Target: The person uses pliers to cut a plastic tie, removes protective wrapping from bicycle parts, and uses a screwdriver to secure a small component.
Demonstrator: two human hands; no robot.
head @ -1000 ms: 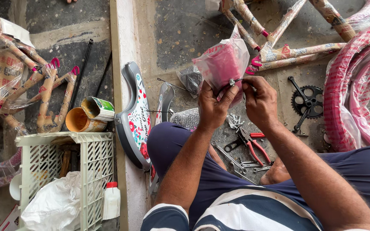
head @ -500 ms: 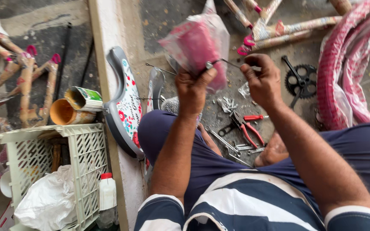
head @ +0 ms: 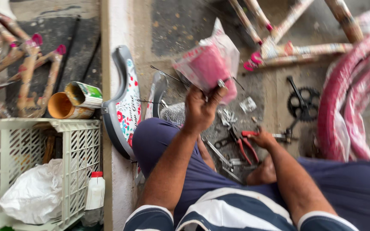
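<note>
My left hand (head: pixel 200 107) is raised over my knee, shut on a clear plastic bag with a pink part inside (head: pixel 213 68). Thin metal rods stick out beside the bag. My right hand (head: pixel 263 139) is low on the concrete floor, its fingers closed on a handle of the red-handled pliers (head: pixel 247 143). Small silver bolts and tools (head: pixel 228 117) lie scattered around the pliers. I sit with dark blue trousers and a striped shirt showing at the bottom.
A black chainring with crank (head: pixel 302 102) lies right of the pliers, beside pink tyres (head: pixel 343 98) and a paper-wrapped bicycle frame (head: pixel 287 47). A floral guard (head: pixel 123 111) leans at my left knee. Further left are tins (head: pixel 76 100), a white crate (head: pixel 82 145) and a white bottle (head: pixel 95 192).
My right hand left the bag and dropped to the pliers on the floor. My left hand kept the bag raised. The view shifted left.
</note>
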